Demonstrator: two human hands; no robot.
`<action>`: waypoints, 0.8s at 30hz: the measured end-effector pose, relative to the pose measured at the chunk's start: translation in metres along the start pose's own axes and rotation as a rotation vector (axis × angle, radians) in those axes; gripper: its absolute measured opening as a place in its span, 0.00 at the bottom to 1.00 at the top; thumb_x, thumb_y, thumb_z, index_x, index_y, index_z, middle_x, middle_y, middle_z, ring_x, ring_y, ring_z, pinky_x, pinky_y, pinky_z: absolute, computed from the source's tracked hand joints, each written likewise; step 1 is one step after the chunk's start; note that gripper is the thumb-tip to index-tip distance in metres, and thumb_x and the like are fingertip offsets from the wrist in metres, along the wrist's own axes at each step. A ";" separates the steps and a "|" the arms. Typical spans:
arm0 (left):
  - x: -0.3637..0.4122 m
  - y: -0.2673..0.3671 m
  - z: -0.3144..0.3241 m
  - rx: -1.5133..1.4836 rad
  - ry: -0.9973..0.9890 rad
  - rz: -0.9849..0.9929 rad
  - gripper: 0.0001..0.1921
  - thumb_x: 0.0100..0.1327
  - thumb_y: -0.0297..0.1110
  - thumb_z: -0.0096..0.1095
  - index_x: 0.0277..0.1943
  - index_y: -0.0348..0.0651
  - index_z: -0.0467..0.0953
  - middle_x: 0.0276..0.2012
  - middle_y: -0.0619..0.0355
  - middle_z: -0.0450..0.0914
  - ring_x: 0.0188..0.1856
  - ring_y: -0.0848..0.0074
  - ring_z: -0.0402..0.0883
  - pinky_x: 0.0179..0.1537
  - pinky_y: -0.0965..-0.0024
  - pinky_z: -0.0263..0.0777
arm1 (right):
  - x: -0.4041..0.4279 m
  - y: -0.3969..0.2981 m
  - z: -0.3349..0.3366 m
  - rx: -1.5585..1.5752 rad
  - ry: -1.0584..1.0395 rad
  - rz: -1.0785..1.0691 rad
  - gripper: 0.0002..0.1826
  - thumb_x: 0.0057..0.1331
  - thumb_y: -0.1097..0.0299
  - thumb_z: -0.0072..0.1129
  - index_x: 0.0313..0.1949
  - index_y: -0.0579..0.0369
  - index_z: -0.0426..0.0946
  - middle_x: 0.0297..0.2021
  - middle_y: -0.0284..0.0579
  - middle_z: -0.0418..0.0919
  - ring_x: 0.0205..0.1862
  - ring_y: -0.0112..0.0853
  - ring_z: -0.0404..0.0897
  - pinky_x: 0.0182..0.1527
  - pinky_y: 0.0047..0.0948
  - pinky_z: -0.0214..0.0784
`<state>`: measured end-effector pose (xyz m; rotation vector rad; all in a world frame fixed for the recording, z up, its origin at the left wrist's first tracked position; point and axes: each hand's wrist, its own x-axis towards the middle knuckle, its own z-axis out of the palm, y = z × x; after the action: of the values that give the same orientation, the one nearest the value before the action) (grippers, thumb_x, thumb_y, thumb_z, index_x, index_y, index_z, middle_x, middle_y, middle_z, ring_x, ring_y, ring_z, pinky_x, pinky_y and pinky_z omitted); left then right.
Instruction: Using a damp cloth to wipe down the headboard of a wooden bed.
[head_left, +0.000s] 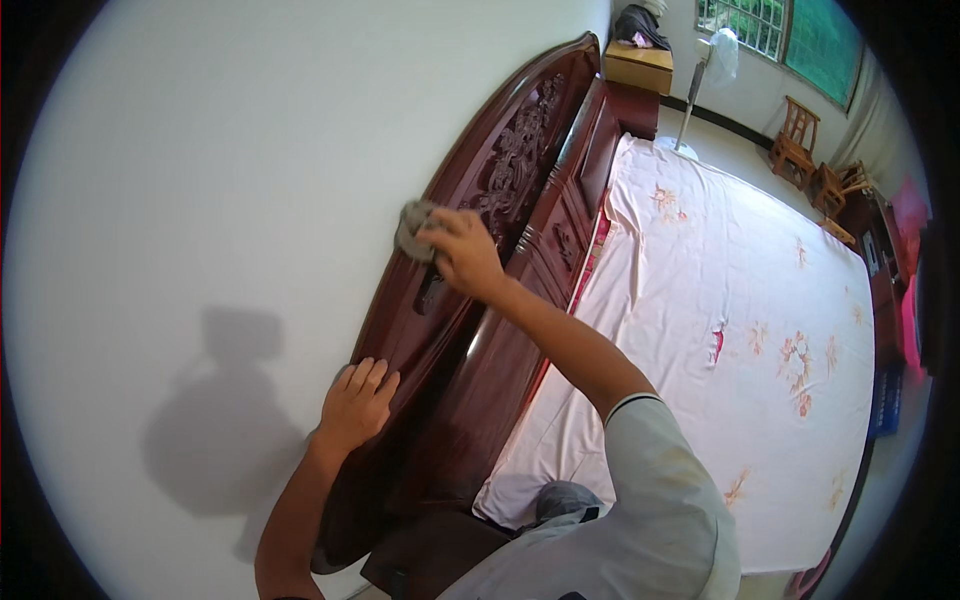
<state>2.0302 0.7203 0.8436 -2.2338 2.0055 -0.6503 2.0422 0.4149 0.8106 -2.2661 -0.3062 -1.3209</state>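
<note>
A dark red-brown wooden headboard (442, 367) with a carved floral panel (514, 161) stands against the white wall. My right hand (469, 255) grips a grey-green cloth (415, 231) at the headboard's upper edge; the cloth is slightly blurred. Lower down along that edge rests my left hand (355, 401), its fingers laid over the rim and holding nothing loose. The tips of some right-hand fingers are hidden in the cloth.
A bed with a pale floral sheet (697, 277) extends to the right. Beyond it are a pedestal fan (694, 97), a bedside cabinet (637, 67) with a dark bundle (641, 28) on top, and wooden chairs (795, 142). A dark wooden surface (435, 555) lies beside my body.
</note>
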 end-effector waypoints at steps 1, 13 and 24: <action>-0.001 0.002 -0.001 0.019 -0.002 -0.001 0.19 0.51 0.28 0.63 0.49 0.43 0.78 0.53 0.51 0.69 0.58 0.59 0.67 0.57 0.57 0.66 | 0.009 0.011 -0.003 -0.019 0.084 0.116 0.24 0.47 0.78 0.59 0.46 0.46 0.76 0.53 0.44 0.70 0.49 0.46 0.69 0.52 0.43 0.65; -0.005 0.004 -0.006 0.043 -0.082 -0.025 0.17 0.50 0.32 0.64 0.45 0.44 0.79 0.54 0.54 0.70 0.59 0.61 0.65 0.59 0.59 0.66 | -0.025 -0.016 0.001 0.167 -0.072 -0.027 0.24 0.45 0.78 0.61 0.45 0.48 0.77 0.52 0.48 0.68 0.55 0.48 0.68 0.56 0.44 0.64; -0.004 0.004 -0.004 0.024 -0.056 -0.020 0.14 0.47 0.30 0.66 0.40 0.43 0.80 0.52 0.54 0.72 0.58 0.60 0.66 0.56 0.57 0.67 | 0.032 0.123 -0.020 -0.082 0.285 0.358 0.25 0.48 0.81 0.59 0.48 0.50 0.77 0.54 0.55 0.68 0.55 0.52 0.67 0.59 0.43 0.61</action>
<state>2.0248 0.7240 0.8447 -2.2349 1.9418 -0.6039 2.0956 0.2982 0.8091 -2.0357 0.2452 -1.4521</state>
